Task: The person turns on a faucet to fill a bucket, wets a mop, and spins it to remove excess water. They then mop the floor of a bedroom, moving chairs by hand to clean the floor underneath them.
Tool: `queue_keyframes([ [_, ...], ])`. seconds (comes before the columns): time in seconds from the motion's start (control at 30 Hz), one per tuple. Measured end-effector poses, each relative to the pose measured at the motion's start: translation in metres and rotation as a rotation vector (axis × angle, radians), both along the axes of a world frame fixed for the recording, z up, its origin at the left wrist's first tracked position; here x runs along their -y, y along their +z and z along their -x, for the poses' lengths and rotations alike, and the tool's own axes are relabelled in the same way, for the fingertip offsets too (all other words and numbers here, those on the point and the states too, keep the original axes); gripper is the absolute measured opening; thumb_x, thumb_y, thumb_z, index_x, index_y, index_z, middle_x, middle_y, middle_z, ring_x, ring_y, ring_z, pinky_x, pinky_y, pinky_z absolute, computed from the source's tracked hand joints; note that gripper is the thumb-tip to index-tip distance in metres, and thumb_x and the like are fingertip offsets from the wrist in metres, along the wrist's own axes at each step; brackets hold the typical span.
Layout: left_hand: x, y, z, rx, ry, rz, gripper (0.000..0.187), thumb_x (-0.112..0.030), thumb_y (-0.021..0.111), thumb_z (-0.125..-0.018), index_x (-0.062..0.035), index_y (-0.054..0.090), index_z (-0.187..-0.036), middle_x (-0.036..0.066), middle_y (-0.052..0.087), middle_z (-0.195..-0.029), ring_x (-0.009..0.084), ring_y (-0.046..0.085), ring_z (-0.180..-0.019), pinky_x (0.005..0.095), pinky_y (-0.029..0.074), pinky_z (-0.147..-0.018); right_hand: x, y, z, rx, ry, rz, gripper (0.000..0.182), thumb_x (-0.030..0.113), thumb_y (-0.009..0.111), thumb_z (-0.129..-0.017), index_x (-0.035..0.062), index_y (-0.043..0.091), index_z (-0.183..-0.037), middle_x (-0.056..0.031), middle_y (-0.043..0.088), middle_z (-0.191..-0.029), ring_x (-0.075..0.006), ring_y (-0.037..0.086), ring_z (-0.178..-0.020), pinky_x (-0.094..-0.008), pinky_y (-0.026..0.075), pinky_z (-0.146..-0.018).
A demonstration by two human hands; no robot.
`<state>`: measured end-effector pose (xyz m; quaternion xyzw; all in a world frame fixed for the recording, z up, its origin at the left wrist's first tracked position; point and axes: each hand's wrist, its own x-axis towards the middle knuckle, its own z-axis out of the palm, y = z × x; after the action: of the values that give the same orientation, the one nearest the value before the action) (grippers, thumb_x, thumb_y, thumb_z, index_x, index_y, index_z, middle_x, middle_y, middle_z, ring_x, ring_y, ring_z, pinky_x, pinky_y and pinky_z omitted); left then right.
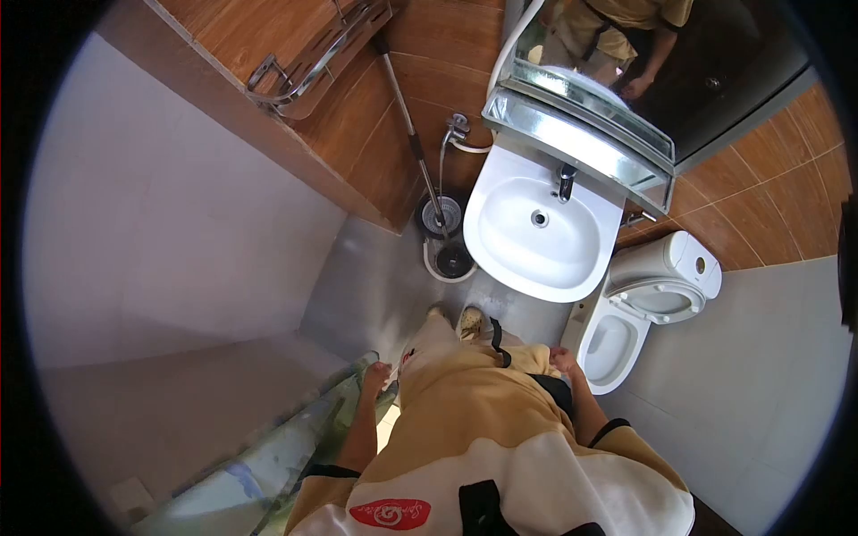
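Observation:
My left hand (379,375) hangs beside my left hip with its fingers curled. A small pale bit shows at the fingers, too small to name. Close to that hand is the edge of a panel with a green and blue picture (259,464). My right hand (563,360) is at my right hip, fingers curled against the tan apron-like garment (483,393); what they hold, if anything, is hidden. In front of me is a white washbasin (500,234) with a dark metal tap (566,182). To the right of the basin stands a white toilet (617,344), its lid raised.
A mop (413,143) stands in a round bucket (427,219) in the corner, beside a black round object (455,260) and a white hose. A mirror (679,80) with a glass shelf (581,134) hangs over the basin. A metal rack (308,71) juts from the left wall.

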<state>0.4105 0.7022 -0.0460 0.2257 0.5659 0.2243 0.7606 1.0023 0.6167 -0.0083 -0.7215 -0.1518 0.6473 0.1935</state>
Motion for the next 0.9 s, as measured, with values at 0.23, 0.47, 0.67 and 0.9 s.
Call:
queue_keyframes([
  [0.23, -0.028, 0.075, -0.091, -0.324, 0.132, 0.060, 0.015, -0.018, 0.063, -0.079, -0.0061, 0.060, -0.087, 0.003, 0.062, -0.074, 0.0116, 0.057, -0.068, 0.0345, 0.047, -0.065, 0.049, -0.039, -0.001, 0.188, 0.181, -0.115, 0.033, 0.026, 0.061, -0.081, 0.0023, 0.062, -0.105, -0.0113, 0.065, -0.099, -0.0230, 0.059, -0.100, -0.0314, 0.045, -0.089],
  [0.47, -0.015, 0.069, -0.105, -0.663, -0.020, -0.269, 0.012, -0.016, 0.061, -0.079, -0.0050, 0.062, -0.074, 0.000, 0.058, -0.066, 0.0101, 0.051, -0.057, 0.0257, 0.041, -0.057, 0.047, -0.035, -0.001, 0.129, 0.216, -0.133, 0.037, 0.032, 0.057, -0.083, 0.0015, 0.063, -0.104, -0.0129, 0.064, -0.105, -0.0257, 0.060, -0.100, -0.0313, 0.045, -0.090],
  [0.67, -0.005, 0.063, -0.085, -0.454, 0.053, -0.127, 0.013, -0.016, 0.060, -0.079, -0.0067, 0.061, -0.070, -0.003, 0.054, -0.060, 0.0063, 0.047, -0.057, 0.0228, 0.037, -0.053, 0.035, -0.084, -0.014, 0.087, 0.230, -0.313, 0.033, 0.024, 0.050, -0.084, 0.0008, 0.062, -0.104, -0.0109, 0.066, -0.088, -0.0209, 0.063, -0.082, -0.0323, 0.051, -0.075],
  [0.9, 0.000, 0.069, -0.105, -0.545, 0.195, -0.040, 0.011, -0.012, 0.062, -0.078, -0.0055, 0.059, -0.070, -0.002, 0.054, -0.060, 0.0073, 0.047, -0.054, 0.0246, 0.038, -0.050, -0.008, -0.039, 0.001, 0.062, 0.147, -0.187, 0.030, 0.011, 0.042, -0.081, 0.0000, 0.059, -0.104, -0.0074, 0.064, -0.081, -0.0164, 0.061, -0.070, -0.0280, 0.050, -0.064],
])
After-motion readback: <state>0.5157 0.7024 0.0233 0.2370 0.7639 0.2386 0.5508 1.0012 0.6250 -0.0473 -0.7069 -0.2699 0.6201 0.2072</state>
